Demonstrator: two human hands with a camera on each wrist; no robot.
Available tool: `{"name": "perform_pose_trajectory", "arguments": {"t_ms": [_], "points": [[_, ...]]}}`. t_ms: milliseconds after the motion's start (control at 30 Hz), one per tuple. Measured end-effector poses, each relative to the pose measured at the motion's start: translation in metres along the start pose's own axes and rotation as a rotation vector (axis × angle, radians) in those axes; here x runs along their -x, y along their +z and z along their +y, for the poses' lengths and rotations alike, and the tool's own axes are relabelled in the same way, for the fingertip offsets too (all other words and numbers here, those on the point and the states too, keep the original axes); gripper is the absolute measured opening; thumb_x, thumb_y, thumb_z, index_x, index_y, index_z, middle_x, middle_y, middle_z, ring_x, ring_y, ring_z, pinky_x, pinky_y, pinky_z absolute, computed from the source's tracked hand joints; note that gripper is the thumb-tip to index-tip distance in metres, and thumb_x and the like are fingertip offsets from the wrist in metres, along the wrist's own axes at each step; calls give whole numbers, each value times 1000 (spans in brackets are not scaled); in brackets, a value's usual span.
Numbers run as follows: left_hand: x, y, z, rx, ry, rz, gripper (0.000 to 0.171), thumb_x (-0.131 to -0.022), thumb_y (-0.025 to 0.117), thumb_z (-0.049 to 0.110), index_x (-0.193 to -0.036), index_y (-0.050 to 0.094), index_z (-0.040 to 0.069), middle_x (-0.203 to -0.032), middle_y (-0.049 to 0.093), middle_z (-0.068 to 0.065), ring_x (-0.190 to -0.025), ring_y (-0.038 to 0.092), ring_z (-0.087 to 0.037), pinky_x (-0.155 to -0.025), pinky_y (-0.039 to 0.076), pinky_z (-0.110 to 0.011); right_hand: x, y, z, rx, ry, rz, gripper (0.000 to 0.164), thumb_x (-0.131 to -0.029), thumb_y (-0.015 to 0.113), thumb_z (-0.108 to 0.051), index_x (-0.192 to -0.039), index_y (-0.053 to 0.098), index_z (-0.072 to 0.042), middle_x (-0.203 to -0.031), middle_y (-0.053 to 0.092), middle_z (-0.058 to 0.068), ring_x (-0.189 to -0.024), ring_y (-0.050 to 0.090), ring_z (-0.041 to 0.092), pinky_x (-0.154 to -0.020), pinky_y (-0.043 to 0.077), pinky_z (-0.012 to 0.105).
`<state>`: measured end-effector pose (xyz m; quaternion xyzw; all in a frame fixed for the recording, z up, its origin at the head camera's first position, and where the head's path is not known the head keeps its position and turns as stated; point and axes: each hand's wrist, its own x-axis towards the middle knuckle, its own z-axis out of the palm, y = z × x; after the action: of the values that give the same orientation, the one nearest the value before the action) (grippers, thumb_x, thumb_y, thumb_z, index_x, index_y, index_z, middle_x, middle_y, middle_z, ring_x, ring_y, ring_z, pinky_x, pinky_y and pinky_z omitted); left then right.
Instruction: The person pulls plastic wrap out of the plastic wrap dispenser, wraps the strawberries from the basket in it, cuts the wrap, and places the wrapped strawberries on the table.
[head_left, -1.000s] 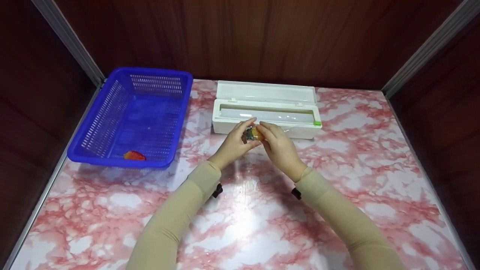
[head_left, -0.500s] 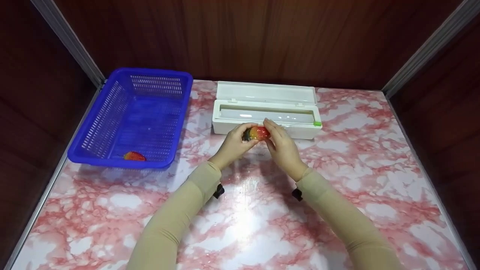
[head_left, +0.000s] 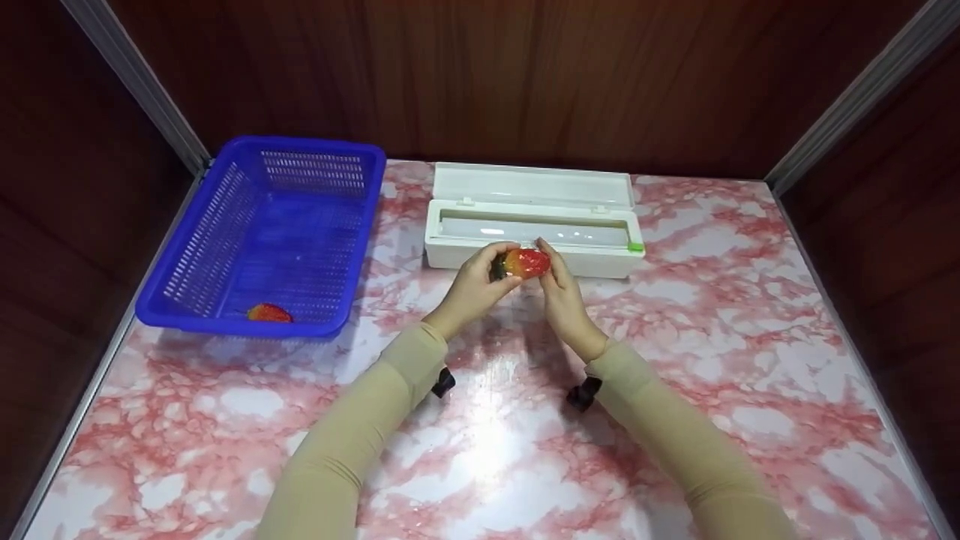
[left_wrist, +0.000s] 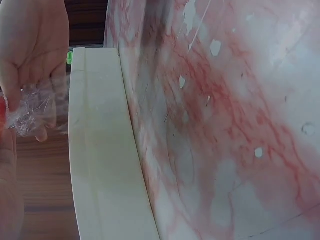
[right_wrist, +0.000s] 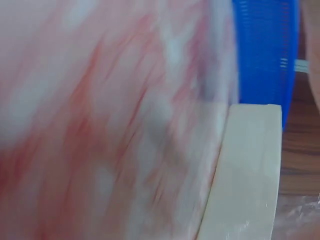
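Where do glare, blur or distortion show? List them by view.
Head: bright glare on the glossy red-and-white marbled tabletop; left wrist: the long white plastic box looks bowed, and the crinkled clear plastic film glints; right wrist: the tabletop is smeared by blur.

Clear film (left_wrist: 35,111) beside white box (left_wrist: 102,145)

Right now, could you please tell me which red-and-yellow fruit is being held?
The fruit in the left hand; the other fruit lies in the blue basket, untouched.
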<state>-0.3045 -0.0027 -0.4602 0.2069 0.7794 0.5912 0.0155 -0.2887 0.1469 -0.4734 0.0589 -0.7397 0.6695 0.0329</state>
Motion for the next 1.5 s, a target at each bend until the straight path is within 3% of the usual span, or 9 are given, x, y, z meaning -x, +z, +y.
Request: {"name": "perform_pose_trajectory", "arguments": {"t_ms": [133, 200, 333, 433, 600, 833, 1067, 1300, 1500], "points": [[-1, 3, 0, 58, -52, -23, 49, -78, 63, 10, -123, 45, 9, -122, 50, -10, -110, 51, -19, -93, 43, -24, 1, 4, -8, -513, 150, -5, 49, -90, 23, 0, -138, 20, -5, -143, 25, 15, -131, 26, 23, -111, 19, 34], [-1, 5, 0, 83, -72, -33, 49, -78, 63, 11, -124, 45, 11, -123, 49, -9, -111, 50, -19, -94, 42, -24, 1, 4, -11, -707, 205, -13, 52, -87, 19, 1, -139, 18, -6, -141, 26, 14, -127, 31, 22, -110, 23, 32], [-1, 6, 0, 52, -86, -48, 51, -78, 63, 16, -126, 44, 17, -128, 45, -6, -115, 47, -18, -97, 40, -26, 0, 1, -16, -940, 276, -44, 58, -80, 17, -4, -137, 19, -7, -137, 31, 11, -121, 39, 19, -102, 34, 28], [0, 6, -1, -35, -33, -35, 51, -77, 63, 21, -125, 45, 18, -129, 43, -5, -118, 42, -18, -102, 34, -29, 0, 0, -18, -1044, 301, -69, 53, -83, 18, -14, -136, 22, -8, -137, 32, 13, -119, 41, 19, -97, 38, 26], [-1, 6, -2, -132, 69, -17, 50, -76, 65, 22, -122, 48, 15, -128, 44, -2, -121, 34, -16, -106, 27, -31, -2, 1, -21, -1115, 360, -33, 37, -94, 28, -21, -127, 33, -4, -129, 38, 11, -113, 46, 18, -97, 39, 24], [-2, 7, -4, -79, 51, -66, 50, -76, 63, 16, -123, 47, 15, -128, 41, 2, -118, 42, -13, -98, 36, -18, -3, 5, -20, -1113, 404, 58, 21, -92, 33, -12, -110, 41, -4, -114, 45, 5, -103, 50, 15, -94, 41, 23], [-2, 6, -3, -119, 50, -58, 49, -76, 64, 14, -122, 48, 14, -125, 45, 0, -116, 45, -14, -100, 35, -19, -4, 4, -17, -1022, 404, 9, 19, -93, 31, -14, -109, 39, -7, -116, 43, 5, -107, 47, 15, -99, 37, 23], [-2, 5, -4, -101, 68, -34, 46, -76, 64, 10, -119, 50, 11, -120, 47, -2, -113, 47, -15, -100, 36, -22, -1, 3, -13, -903, 482, -81, 23, -94, 32, -27, -107, 44, -12, -112, 50, 5, -101, 53, 19, -90, 42, 31], [-1, 4, -6, -118, 42, -42, 47, -77, 63, 11, -122, 49, 12, -121, 48, -1, -112, 48, -15, -99, 38, -23, 0, 1, -14, -880, 442, -75, 22, -94, 35, -21, -108, 45, -8, -111, 50, 5, -99, 53, 16, -88, 46, 24]]}}
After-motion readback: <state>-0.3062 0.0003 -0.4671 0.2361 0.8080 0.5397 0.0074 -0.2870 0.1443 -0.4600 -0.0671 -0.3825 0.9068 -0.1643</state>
